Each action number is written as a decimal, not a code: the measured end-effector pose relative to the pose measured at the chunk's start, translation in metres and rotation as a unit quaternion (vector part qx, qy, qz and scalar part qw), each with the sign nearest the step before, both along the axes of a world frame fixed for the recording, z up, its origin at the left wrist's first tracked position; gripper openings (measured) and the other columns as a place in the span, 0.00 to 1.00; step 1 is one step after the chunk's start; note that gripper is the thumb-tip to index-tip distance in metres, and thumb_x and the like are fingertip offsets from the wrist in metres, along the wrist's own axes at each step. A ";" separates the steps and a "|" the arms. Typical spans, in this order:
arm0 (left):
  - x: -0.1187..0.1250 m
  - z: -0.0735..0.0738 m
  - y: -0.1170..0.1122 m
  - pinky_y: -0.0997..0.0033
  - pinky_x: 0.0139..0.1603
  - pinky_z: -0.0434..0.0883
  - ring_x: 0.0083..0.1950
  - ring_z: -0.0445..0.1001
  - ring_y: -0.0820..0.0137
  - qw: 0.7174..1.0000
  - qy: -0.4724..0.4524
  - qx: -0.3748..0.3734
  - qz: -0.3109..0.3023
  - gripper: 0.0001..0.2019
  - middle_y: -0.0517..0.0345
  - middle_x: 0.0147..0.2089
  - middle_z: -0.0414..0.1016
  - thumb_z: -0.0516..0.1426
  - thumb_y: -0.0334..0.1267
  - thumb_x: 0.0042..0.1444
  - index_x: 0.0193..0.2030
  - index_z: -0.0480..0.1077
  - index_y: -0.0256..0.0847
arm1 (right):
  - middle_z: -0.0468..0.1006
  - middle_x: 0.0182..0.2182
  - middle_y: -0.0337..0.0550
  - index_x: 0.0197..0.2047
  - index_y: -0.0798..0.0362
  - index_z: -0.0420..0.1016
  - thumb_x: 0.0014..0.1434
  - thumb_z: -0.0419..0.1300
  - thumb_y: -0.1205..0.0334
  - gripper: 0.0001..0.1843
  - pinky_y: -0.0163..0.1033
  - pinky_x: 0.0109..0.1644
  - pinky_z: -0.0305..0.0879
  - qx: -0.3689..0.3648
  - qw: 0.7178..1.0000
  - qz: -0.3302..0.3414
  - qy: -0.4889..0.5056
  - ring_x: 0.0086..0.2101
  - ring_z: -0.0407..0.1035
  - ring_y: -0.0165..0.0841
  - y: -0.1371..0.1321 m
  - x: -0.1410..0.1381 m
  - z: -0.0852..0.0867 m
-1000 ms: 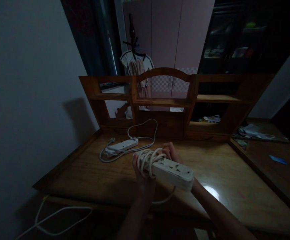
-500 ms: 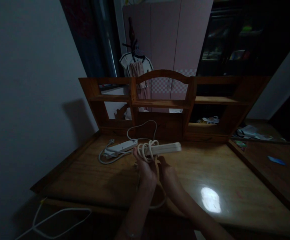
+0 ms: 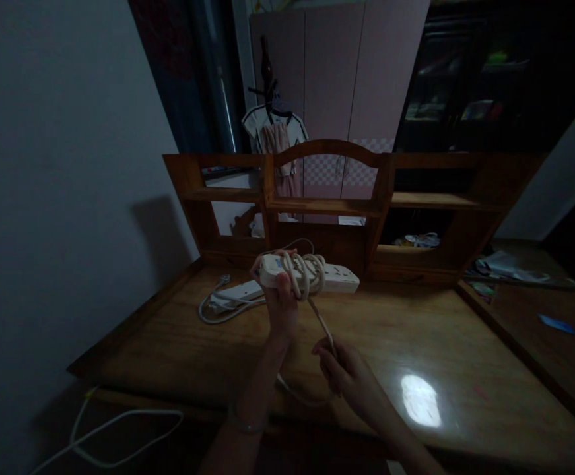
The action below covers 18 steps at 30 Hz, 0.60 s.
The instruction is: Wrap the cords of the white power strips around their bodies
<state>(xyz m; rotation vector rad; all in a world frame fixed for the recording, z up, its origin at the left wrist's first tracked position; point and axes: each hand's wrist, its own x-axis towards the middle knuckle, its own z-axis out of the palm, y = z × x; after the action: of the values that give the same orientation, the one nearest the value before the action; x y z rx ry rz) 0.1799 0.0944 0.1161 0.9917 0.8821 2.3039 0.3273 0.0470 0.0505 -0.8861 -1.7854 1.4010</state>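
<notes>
- Floor, lower left, nearest: loose white cable [image 3: 119, 429] lies in a loop below the desk's front edge. Not touched.
- Left wrist: thin bracelet [image 3: 245, 422] visible.
- Right hand [image 3: 346, 369]: low and close to the body, over the front part of the desk [image 3: 465, 356]. Fingers closed tight on the cord [image 3: 319, 320], pinch-style. A slack loop of the same cord hangs below the hand, approx. at the desk's front edge.
- Cord: runs taut from the right hand's pinch up and left to the strip. Several coils are wound around the strip's middle.
- Left hand [image 3: 280, 300]: raised above the desk, farther out than the right. Fingers clamped around the left end of the power strip [image 3: 339, 278], thumb on the coils.
- Power strip vs. grip: held clear of the desk, approx. level. Left end sits inside the left hand. Coils lie just right of the fingers. The bare right end sticks out well past the hand, sockets facing the camera.
- Desk surface: wooden and glossy, with a bright light patch [image 3: 420, 399] to the right of the right hand.
- Second power strip [image 3: 237, 291]: lies flat on the desk, behind and left of the left hand, its own cable looped round it. Apart from both hands.
- Hutch [image 3: 327, 206]: wooden shelf unit at the desk's rear. Small clutter in its right bay, too dark to ID.
- Beyond: garments [image 3: 274, 135] hang on a stand. Pink wardrobe [image 3: 346, 72] behind them. Dark shelving at far right, contents unclear.
</notes>
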 end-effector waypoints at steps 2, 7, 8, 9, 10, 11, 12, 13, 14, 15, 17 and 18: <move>-0.009 0.000 0.003 0.59 0.61 0.63 0.57 0.71 0.63 0.998 0.046 0.030 0.015 0.22 0.47 0.53 0.71 0.57 0.55 0.58 0.53 0.63 0.43 | 0.64 0.24 0.37 0.38 0.54 0.67 0.67 0.50 0.49 0.16 0.33 0.25 0.54 0.088 0.995 -0.018 -0.045 0.23 0.59 0.30 0.003 0.008 0.010; -0.030 0.003 0.005 0.57 0.61 0.63 0.57 0.71 0.60 0.987 0.148 0.054 0.039 0.29 0.46 0.53 0.71 0.61 0.53 0.53 0.56 0.58 0.43 | 0.67 0.23 0.37 0.33 0.53 0.66 0.69 0.50 0.55 0.14 0.35 0.28 0.52 0.244 0.954 -0.091 -0.147 0.23 0.63 0.30 0.019 0.024 0.040; -0.035 0.006 0.004 0.57 0.61 0.63 0.57 0.71 0.60 0.985 0.159 0.047 0.038 0.29 0.46 0.53 0.71 0.62 0.53 0.53 0.56 0.57 0.44 | 0.69 0.24 0.38 0.34 0.53 0.67 0.69 0.51 0.56 0.14 0.35 0.30 0.54 0.267 0.945 -0.101 -0.158 0.24 0.64 0.31 0.022 0.027 0.046; -0.038 0.008 0.003 0.57 0.60 0.63 0.57 0.71 0.60 0.983 0.172 0.041 0.038 0.29 0.46 0.53 0.70 0.62 0.52 0.53 0.57 0.56 0.45 | 0.71 0.26 0.39 0.35 0.53 0.69 0.69 0.51 0.57 0.13 0.35 0.31 0.55 0.293 0.935 -0.105 -0.168 0.26 0.66 0.31 0.025 0.030 0.052; -0.042 0.011 0.002 0.57 0.60 0.64 0.56 0.72 0.60 0.982 0.184 0.036 0.036 0.29 0.46 0.53 0.70 0.62 0.51 0.53 0.57 0.56 0.45 | 0.72 0.28 0.40 0.36 0.53 0.70 0.70 0.52 0.58 0.12 0.35 0.33 0.56 0.324 0.923 -0.107 -0.180 0.28 0.67 0.31 0.028 0.032 0.058; -0.045 0.014 0.000 0.58 0.59 0.64 0.55 0.72 0.60 0.980 0.192 0.031 0.033 0.29 0.47 0.53 0.71 0.62 0.50 0.53 0.57 0.57 0.45 | 0.72 0.30 0.40 0.37 0.53 0.71 0.70 0.52 0.59 0.12 0.35 0.34 0.56 0.359 0.905 -0.109 -0.198 0.29 0.68 0.31 0.032 0.035 0.064; -0.048 0.016 -0.001 0.58 0.59 0.64 0.54 0.73 0.61 0.980 0.194 0.025 0.028 0.29 0.48 0.53 0.71 0.63 0.49 0.52 0.56 0.58 0.44 | 0.72 0.30 0.40 0.36 0.53 0.71 0.70 0.52 0.58 0.12 0.36 0.34 0.55 0.397 0.883 -0.112 -0.222 0.28 0.67 0.31 0.035 0.039 0.072; -0.051 0.018 -0.003 0.59 0.58 0.65 0.52 0.74 0.61 0.981 0.194 0.015 0.022 0.28 0.49 0.52 0.72 0.64 0.49 0.51 0.55 0.59 0.44 | 0.72 0.30 0.40 0.35 0.53 0.71 0.70 0.53 0.57 0.13 0.36 0.33 0.54 0.434 0.858 -0.115 -0.249 0.28 0.66 0.31 0.039 0.043 0.080; -0.053 0.019 -0.005 0.60 0.57 0.65 0.50 0.74 0.63 0.982 0.189 0.001 0.017 0.28 0.49 0.52 0.72 0.64 0.49 0.51 0.55 0.60 0.44 | 0.72 0.29 0.40 0.34 0.53 0.72 0.69 0.54 0.56 0.14 0.37 0.33 0.54 0.468 0.833 -0.117 -0.272 0.27 0.66 0.31 0.042 0.046 0.089; -0.055 0.019 -0.006 0.61 0.56 0.66 0.48 0.74 0.64 0.983 0.181 -0.022 0.008 0.27 0.50 0.52 0.72 0.63 0.50 0.52 0.55 0.61 0.44 | 0.72 0.29 0.40 0.33 0.53 0.72 0.68 0.55 0.54 0.15 0.37 0.32 0.53 0.494 0.812 -0.116 -0.286 0.27 0.66 0.31 0.047 0.050 0.098; -0.059 0.017 -0.010 0.64 0.53 0.67 0.46 0.74 0.66 0.984 0.157 -0.083 -0.016 0.24 0.52 0.51 0.73 0.61 0.52 0.54 0.53 0.64 0.44 | 0.73 0.30 0.40 0.33 0.52 0.73 0.66 0.59 0.51 0.15 0.36 0.32 0.53 0.522 0.798 -0.101 -0.284 0.29 0.67 0.31 0.056 0.057 0.117; -0.061 0.015 -0.011 0.66 0.51 0.67 0.45 0.74 0.66 0.983 0.145 -0.112 -0.029 0.23 0.52 0.50 0.74 0.60 0.53 0.55 0.52 0.65 0.43 | 0.73 0.30 0.39 0.33 0.52 0.74 0.64 0.61 0.50 0.15 0.36 0.32 0.53 0.524 0.804 -0.087 -0.269 0.29 0.67 0.30 0.061 0.060 0.125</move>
<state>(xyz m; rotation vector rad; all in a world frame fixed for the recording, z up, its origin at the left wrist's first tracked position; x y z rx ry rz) 0.1193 0.0830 0.1311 1.2518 1.1818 1.9884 0.3872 0.1078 0.1757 -0.7844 -2.3632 -0.1271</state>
